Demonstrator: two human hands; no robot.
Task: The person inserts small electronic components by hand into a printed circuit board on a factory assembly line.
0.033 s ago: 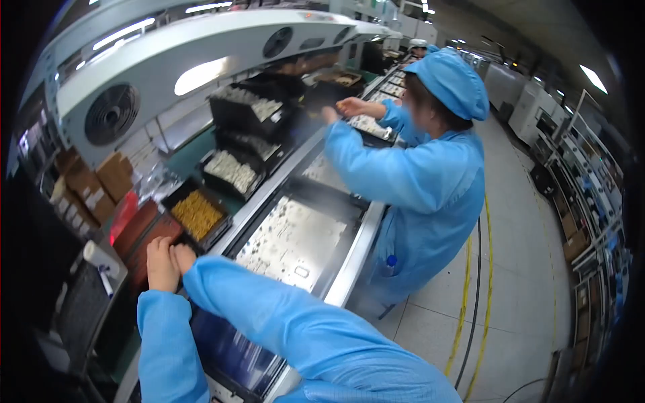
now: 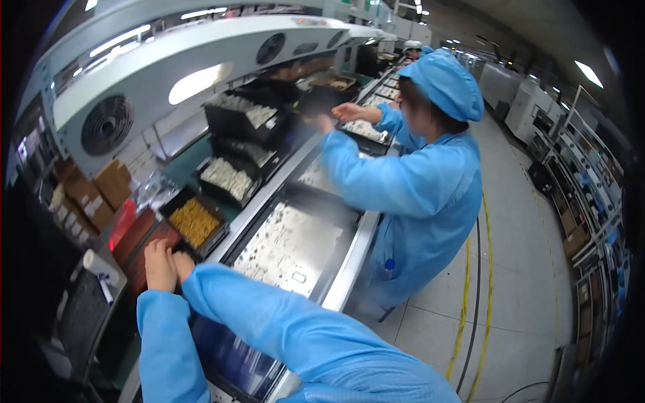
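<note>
My left hand [image 2: 160, 266] is over a reddish-brown bin [image 2: 138, 238], its fingers bent and pressed together. Close against it is my right hand [image 2: 183, 265], partly hidden behind the left and also curled. The fingertips of both are out of sight, so anything pinched between them cannot be made out. Just beyond the hands stands a black bin [image 2: 223, 232] full of small yellow parts [image 2: 195, 221]. To their right, a framed tray [image 2: 295, 252] with a pale, dark-speckled surface lies on the line.
Black bins of whitish parts [image 2: 227, 178] stand farther along. A co-worker in blue [image 2: 423, 174] works across the line, hands raised over it. A white roll and pen [image 2: 102, 272] lie at left, near cardboard boxes [image 2: 111, 181]. A fan hood [image 2: 222, 57] overhangs the bench.
The whole view has shifted slightly left. My hands stay together at the reddish-brown bin, with only a small shift of the fingers. The co-worker's nearer hand has dropped a little.
</note>
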